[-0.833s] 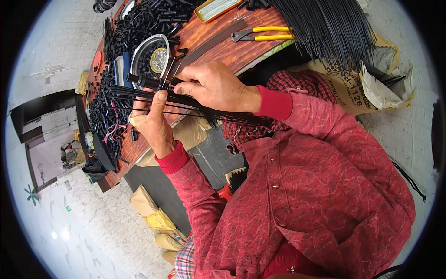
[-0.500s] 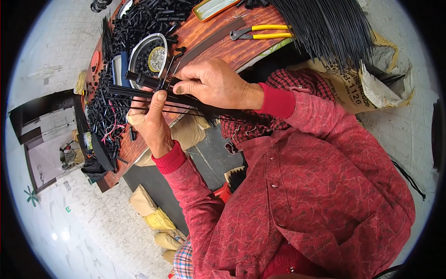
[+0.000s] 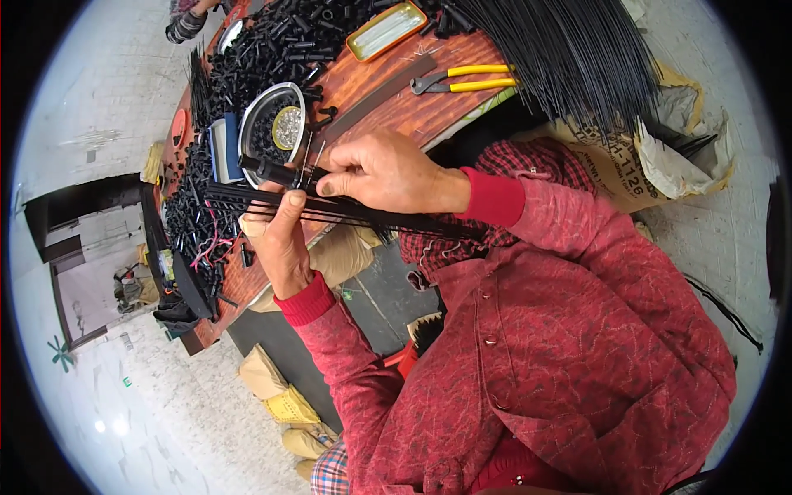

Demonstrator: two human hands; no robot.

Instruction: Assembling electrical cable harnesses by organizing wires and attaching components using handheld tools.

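Observation:
Over the table's near edge, my left hand [image 3: 282, 247] is closed around a bundle of thin black rods [image 3: 330, 216], thumb pressed on top. A short black tube [image 3: 268, 171] lies across the bundle, its free end pointing left. My right hand [image 3: 392, 173] meets the tube's other end, thumb and forefinger pinched together. Thin, wire-like pieces [image 3: 318, 155] stick up by those fingertips; what exactly the pinch holds is hidden. Beige tape wraps a left finger. Just beyond the hands stands a metal bowl [image 3: 247, 124] of black parts, with a small round tin [image 3: 288, 129] of shiny bits in it.
Black tubular parts [image 3: 280, 41] are heaped across the wooden table [image 3: 371, 70]. Yellow-handled pincers [image 3: 466, 79], a dark flat bar [image 3: 375, 97] and an orange-rimmed tray [image 3: 386, 31] lie there. Long black rods [image 3: 569, 62] spread at the right, above a sack [image 3: 615, 169]. Another person's sleeve [image 3: 186, 26] shows far left.
The view has shifted slightly, so the table and its contents sit a little lower and further right. Both hands keep the same hold on the tube and rods, with only slight finger movement.

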